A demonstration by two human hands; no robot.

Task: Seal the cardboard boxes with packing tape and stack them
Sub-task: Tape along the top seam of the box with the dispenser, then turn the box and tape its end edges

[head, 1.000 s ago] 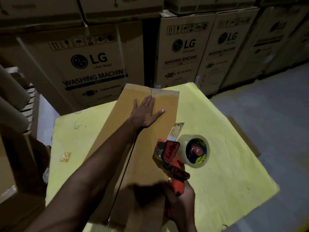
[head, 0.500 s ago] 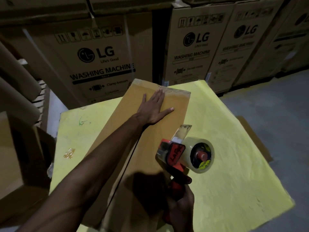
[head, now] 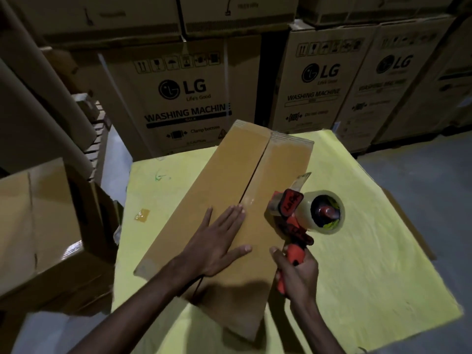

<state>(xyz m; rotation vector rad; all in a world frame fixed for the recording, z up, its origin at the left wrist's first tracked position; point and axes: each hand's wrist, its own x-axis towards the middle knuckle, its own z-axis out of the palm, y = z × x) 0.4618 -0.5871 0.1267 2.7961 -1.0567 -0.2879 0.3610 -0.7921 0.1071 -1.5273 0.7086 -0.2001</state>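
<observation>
A long flat brown cardboard box point(head: 229, 180) lies diagonally on the yellow-covered table point(head: 383, 251), its two top flaps meeting along a centre seam with clear tape over it. My left hand point(head: 217, 241) presses flat on the box's near half, fingers straight and spread beside the seam. My right hand point(head: 296, 274) grips the orange handle of a tape dispenser point(head: 306, 213), held just above the box's right edge. The dispenser carries a roll of clear tape, and a loose tape end sticks up from its front.
Tall washing-machine cartons point(head: 184, 98) wall off the far side. An open brown box point(head: 46, 226) stands left of the table, with cardboard tubes point(head: 38, 72) leaning above it. A small tape scrap point(head: 141, 215) lies on the yellow cover. Grey floor point(head: 434, 175) opens to the right.
My left hand has slid from the box's far end back along the seam to its near half. The dispenser stays in my right hand beside the box.
</observation>
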